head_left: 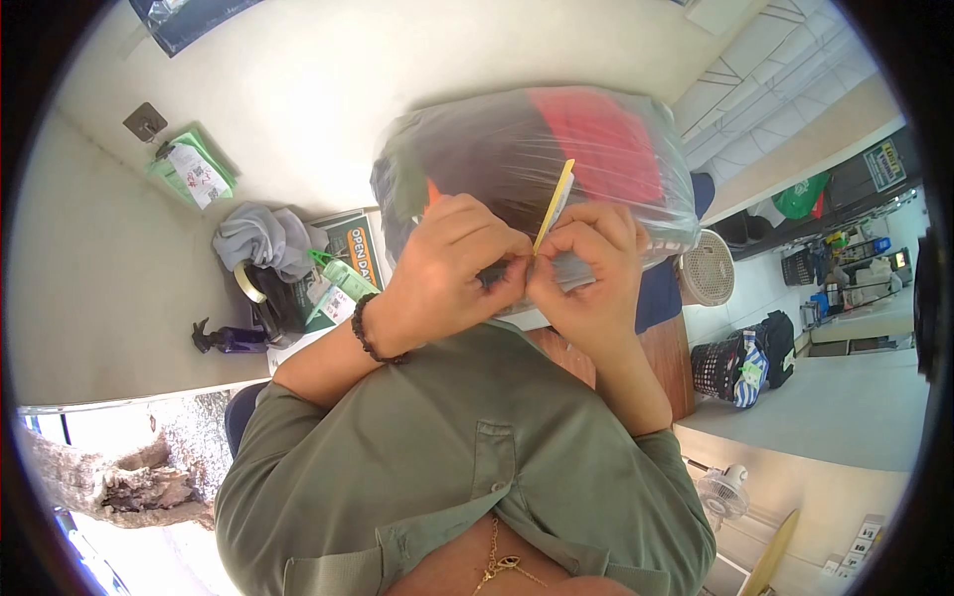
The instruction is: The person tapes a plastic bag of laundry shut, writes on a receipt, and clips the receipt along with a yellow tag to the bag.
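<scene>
My left hand, with a dark beaded bracelet on its wrist, is closed in a pinch at the lower end of a thin yellow-and-white strip. My right hand pinches the same strip from the other side, and the fingertips of both hands meet there. The strip's free end points up and away from me. Behind my left knuckles an orange tip sticks up; its lower part is hidden. Just beyond both hands lies a large clear plastic bag packed with dark and red folded cloth.
To the left are grey cloth, a tape roll, a purple spray bottle and an "OPEN DAY" sign. Green papers hang on the wall. On the right stand a lidded basket, a dark laundry basket and a fan.
</scene>
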A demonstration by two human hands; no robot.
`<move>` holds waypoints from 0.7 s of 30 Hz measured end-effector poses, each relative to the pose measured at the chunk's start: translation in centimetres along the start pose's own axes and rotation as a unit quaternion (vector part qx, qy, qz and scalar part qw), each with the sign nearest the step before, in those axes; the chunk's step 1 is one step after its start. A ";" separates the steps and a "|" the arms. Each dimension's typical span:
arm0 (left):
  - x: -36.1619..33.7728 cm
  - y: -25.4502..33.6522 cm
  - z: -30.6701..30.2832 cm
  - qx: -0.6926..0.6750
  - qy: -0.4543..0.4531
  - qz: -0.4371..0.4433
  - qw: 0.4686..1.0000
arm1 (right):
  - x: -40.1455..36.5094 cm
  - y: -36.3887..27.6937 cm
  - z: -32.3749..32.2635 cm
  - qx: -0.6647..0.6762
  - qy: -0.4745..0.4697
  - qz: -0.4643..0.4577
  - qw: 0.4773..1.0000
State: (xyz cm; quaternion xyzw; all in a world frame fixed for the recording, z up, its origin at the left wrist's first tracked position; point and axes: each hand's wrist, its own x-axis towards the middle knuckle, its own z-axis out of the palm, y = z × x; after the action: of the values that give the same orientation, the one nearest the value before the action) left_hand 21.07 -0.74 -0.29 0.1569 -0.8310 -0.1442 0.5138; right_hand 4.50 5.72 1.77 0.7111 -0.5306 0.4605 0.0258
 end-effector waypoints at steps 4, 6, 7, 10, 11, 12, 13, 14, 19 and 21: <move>0.2 -0.1 0.0 -0.002 -0.003 0.009 1.000 | 0.2 -0.2 -0.2 -0.018 -0.002 -0.010 1.000; 0.4 -0.1 -0.1 -0.011 -0.011 0.013 1.000 | 0.2 -0.2 -0.2 -0.009 -0.006 -0.012 1.000; 0.6 -0.1 -0.2 -0.017 -0.015 0.016 1.000 | 0.3 -0.1 -0.2 0.002 -0.010 -0.007 1.000; 0.6 0.0 -0.1 -0.029 -0.023 0.014 0.999 | 0.0 0.2 -0.2 0.035 -0.024 0.007 0.999; 0.6 0.0 -0.1 -0.033 -0.024 0.012 0.999 | 0.0 0.3 -0.2 0.045 -0.031 0.012 0.998; 0.6 0.0 0.0 -0.043 -0.026 0.008 0.999 | -0.1 0.3 -0.2 0.056 -0.038 0.016 0.998; 0.6 0.0 0.1 -0.053 -0.027 0.003 0.998 | -0.1 0.4 -0.2 0.058 -0.040 0.020 0.997; 0.6 -0.1 0.1 -0.063 -0.029 -0.001 0.998 | -0.1 0.4 -0.2 0.059 -0.043 0.023 0.997; 0.2 -0.2 0.5 -0.097 -0.029 -0.045 0.994 | -0.3 0.6 0.0 0.072 -0.054 0.043 0.995; 0.0 -0.1 0.7 -0.118 -0.028 -0.084 0.989 | -0.4 0.6 0.0 0.075 -0.052 0.046 0.995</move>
State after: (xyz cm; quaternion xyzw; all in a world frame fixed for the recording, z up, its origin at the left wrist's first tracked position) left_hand 20.50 -0.77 -0.62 0.1608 -0.8059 -0.2881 0.4915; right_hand 4.04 5.74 1.18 0.7089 -0.5274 0.4620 -0.0763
